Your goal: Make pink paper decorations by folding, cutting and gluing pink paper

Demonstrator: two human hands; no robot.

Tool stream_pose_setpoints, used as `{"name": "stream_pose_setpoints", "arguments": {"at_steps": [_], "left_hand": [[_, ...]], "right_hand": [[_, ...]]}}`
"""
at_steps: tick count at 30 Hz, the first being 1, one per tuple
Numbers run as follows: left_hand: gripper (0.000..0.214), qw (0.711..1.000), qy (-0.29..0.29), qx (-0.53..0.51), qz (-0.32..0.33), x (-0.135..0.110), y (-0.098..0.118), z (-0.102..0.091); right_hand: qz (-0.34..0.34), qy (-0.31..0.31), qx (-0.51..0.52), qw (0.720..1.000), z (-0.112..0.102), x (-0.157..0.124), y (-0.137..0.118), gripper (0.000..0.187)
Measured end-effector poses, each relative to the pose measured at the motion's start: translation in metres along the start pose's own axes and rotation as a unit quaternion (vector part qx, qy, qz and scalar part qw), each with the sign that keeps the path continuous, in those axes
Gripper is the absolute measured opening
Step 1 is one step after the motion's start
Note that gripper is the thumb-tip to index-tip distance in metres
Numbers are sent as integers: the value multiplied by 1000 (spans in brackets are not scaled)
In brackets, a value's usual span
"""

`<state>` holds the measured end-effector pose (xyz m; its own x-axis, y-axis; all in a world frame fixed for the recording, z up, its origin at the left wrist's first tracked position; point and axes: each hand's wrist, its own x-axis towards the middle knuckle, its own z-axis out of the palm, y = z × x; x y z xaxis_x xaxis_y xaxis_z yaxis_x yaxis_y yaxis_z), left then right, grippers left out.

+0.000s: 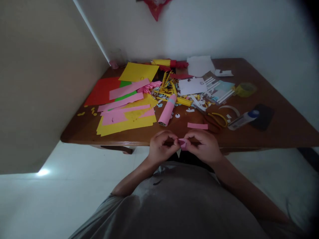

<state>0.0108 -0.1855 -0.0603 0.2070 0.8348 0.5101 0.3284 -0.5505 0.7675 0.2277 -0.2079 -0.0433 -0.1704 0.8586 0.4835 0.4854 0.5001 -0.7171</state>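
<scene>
You sit at a brown wooden surface (274, 132) pushed into a corner of the room, a beige wall on your left and a pale wall behind it, with a white floor below. Your left hand (161, 146) and right hand (203, 146) meet just in front of the near edge, over your lap, and both pinch a small pink paper piece (183, 143) between their fingertips; each grip is closed on it.

On the surface, just beyond your hands, lies a short pink strip (197, 125). To its left a pink paper roll (167, 110) lies tilted, beside a stack of yellow sheets (127, 124) covered with long pink strips (124, 103). A red sheet (102, 91) and a green sheet (126, 96) lie farther left, and another yellow sheet (139, 72) lies behind them. In the middle, yellow cuttings and white scraps are heaped together, with a white sheet (199, 65) at the back. On the right lie yellow-handled scissors (216, 119), a glue bottle (243, 119) resting against a dark pad (263, 116), and a roll of tape (245, 89). A red ornament (156, 7) hangs on the far wall.
</scene>
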Motion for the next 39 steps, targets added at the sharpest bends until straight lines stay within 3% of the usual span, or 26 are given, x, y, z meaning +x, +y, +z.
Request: {"name": "stream_pose_setpoints", "arguments": {"at_steps": [3, 6, 8, 10, 13, 16, 20, 23, 25, 27, 30, 32, 36, 39], "left_hand": [[6, 999, 12, -13, -28, 2, -1, -3], [20, 990, -47, -102, -82, 1, -2, 0], [27, 976, -86, -162, -117, -1, -3, 4], [29, 966, -82, -195, -147, -2, -4, 8], [34, 955, -35, -225, -192, -2, -5, 10], [36, 945, -19, -246, -217, -2, -8, 11], [34, 961, 6, -217, -173, -3, -10, 14], [54, 991, 42, -115, -56, -1, -10, 11], [53, 998, 11, -40, 38, 1, -11, 6], [55, 994, -59, -17, 91, 1, -13, 2], [71, 985, -144, -64, 63, -3, -17, 3], [62, 980, -161, -113, 8, -9, -21, 8], [41, 967, -143, -192, -90, -15, -23, 15], [38, 982, -92, -125, -108, -12, -24, 11]], "right_hand": [[14, 34, -13, 999, -5, -1, 0, 10], [47, 44, 8, 998, -5, -3, 1, 6], [87, 50, 53, 994, -1, -5, 3, 5], [133, 50, 130, 981, 4, -9, 7, 10], [194, 1, 234, 953, 10, -13, 13, 26], [225, -65, 244, 941, 11, -16, 18, 29], [234, -66, 230, 942, 8, -15, 19, 33], [245, -56, 222, 942, 7, -14, 20, 37], [252, -53, 218, 942, 7, -13, 21, 40], [261, -49, 222, 938, 7, -13, 21, 44], [282, -57, 226, 931, 5, -12, 19, 50], [292, -70, 226, 927, 2, -12, 18, 52], [300, -86, 249, 917, -5, -15, 19, 50], [338, -91, 286, 892, -11, -19, 24, 51]]}}
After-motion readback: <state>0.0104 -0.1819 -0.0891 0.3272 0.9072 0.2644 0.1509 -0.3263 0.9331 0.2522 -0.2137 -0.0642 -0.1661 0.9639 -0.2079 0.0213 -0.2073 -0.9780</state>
